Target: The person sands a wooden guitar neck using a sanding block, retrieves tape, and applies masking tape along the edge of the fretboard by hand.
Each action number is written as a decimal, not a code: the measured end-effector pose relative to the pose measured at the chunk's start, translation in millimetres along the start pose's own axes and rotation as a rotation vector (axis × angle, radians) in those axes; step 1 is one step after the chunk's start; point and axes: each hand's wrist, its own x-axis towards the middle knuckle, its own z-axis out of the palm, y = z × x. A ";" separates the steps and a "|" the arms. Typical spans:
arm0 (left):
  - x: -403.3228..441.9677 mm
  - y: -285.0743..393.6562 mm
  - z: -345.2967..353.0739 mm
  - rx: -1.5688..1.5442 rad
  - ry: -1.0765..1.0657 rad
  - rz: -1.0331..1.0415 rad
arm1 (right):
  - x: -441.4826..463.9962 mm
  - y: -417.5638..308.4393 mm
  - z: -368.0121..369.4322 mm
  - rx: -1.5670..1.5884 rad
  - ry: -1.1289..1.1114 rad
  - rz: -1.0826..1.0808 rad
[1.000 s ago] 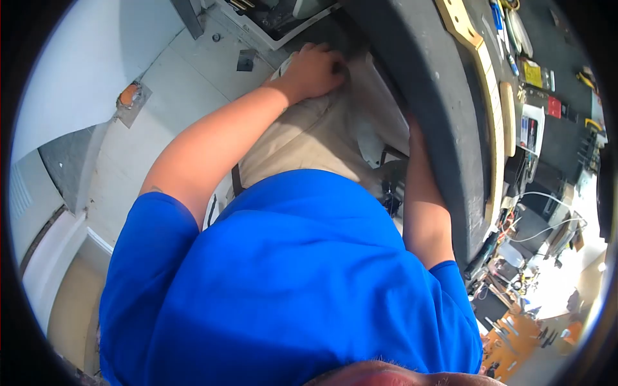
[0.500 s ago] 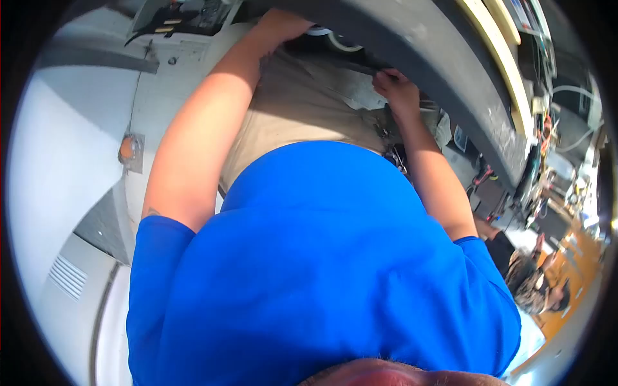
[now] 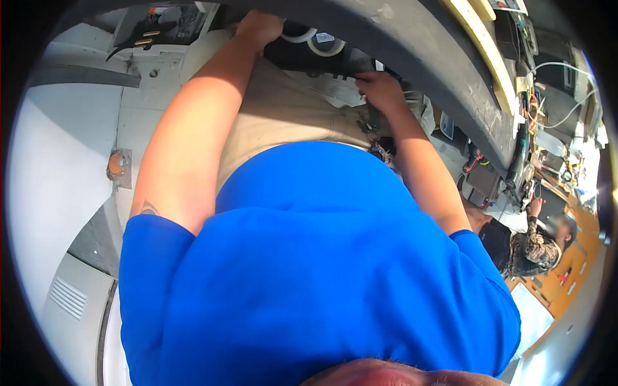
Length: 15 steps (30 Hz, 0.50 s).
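1. My left hand [image 3: 259, 29] is at the edge of a dark recess [image 3: 293, 55] below the bench edge, knuckles up, fingers curled under. Fingertips are hidden; I cannot tell whether they grip anything.
2. My right hand [image 3: 384, 90] is at the other side of the recess, fingers bent with the tips toward its near edge. I cannot tell if they pinch that edge or only touch it.
3. Two tape rolls sit in the recess between my hands: the first roll [image 3: 301, 37] just beside my left hand, the second roll [image 3: 326, 47] next to it, nearer my right.
4. A pale, ragged-edged strip [image 3: 344, 92] shows just beside my right fingertips; material unclear.
5. Below my hands: my beige trousers [image 3: 283, 119], then my blue T-shirt [image 3: 309, 257].
6. The dark workbench [image 3: 412, 51] curves above my right hand. A guitar neck [image 3: 481, 48] lies along its top.
7. Upper left, past my left hand: a white tray [image 3: 209, 19] with dark items inside.
8. Far right, well apart: another person [image 3: 531, 251] in a patterned sleeve, near an orange tool board [image 3: 582, 241].
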 end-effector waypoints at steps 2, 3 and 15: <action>-1.5 -3.2 3.7 -0.003 0.006 0.009 | 2.0 12.4 -6.7 -0.009 0.076 0.134; -0.2 -5.3 6.2 -0.002 0.007 0.012 | 4.3 17.7 -10.1 -0.016 0.116 0.200; 6.9 5.1 2.9 0.111 -0.187 -0.098 | 30.5 -59.7 3.7 -0.297 0.414 -0.269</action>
